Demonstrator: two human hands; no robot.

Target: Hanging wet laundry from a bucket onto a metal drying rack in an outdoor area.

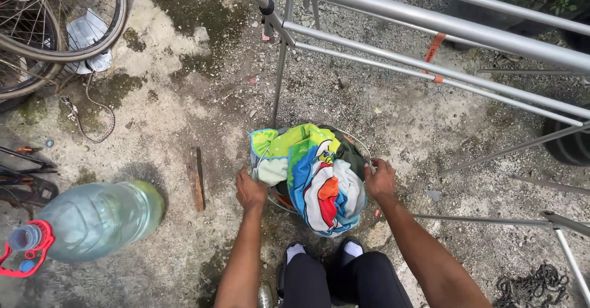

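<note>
Concrete ground (pixel 184 99): laundry basket (pixel 362 145), water jug (pixel 98 219), wood piece (pixel 196 178).

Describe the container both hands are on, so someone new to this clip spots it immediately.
Start at the metal drying rack across the top right; below its left leg, on the concrete, sits a round basket between the left hand and right hand. Unlike the big water bottle nearby, it is heaped with bright multicoloured cloth.

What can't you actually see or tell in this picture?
Head view only:
- Basket: the colourful cloth heaped in it covers nearly all but a rim sliver.
- Left hand and right hand: fingers curl out of sight at the rim, so the grip is unclear.
- Bicycle wheel and drying rack: cut off by the picture's edges.
</note>
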